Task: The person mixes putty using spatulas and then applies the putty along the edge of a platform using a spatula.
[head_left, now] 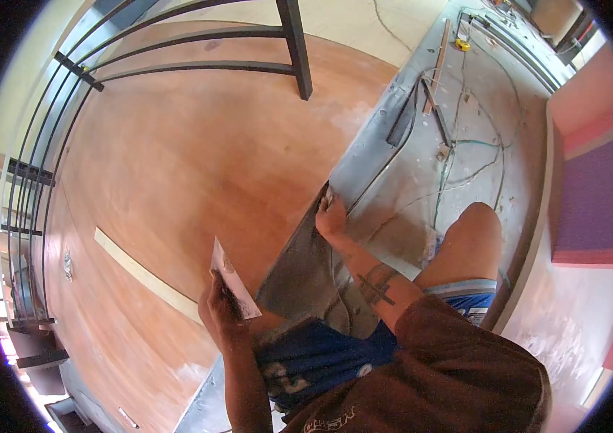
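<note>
My left hand point(224, 307) is closed on a thin, flat, pale plate point(234, 280) with a dark smear on its lower part. It is above the reddish-brown wooden panel point(198, 144). My right hand point(331, 218) is closed at the panel's edge, against a grey strip point(364, 155) that runs along it. Something small and light shows at its fingertips, too small to name. From that hand toward my lap, the strip is covered by a dark grey band point(292, 267).
Black metal railings point(198, 66) stand at the upper left. A pale wooden strip point(144, 270) lies on the panel. To the right, cables point(458, 173), a dark metal piece point(434, 112) and a yellow tape measure point(462, 45) lie on the grey floor. A purple and pink block point(598, 195) stands far right.
</note>
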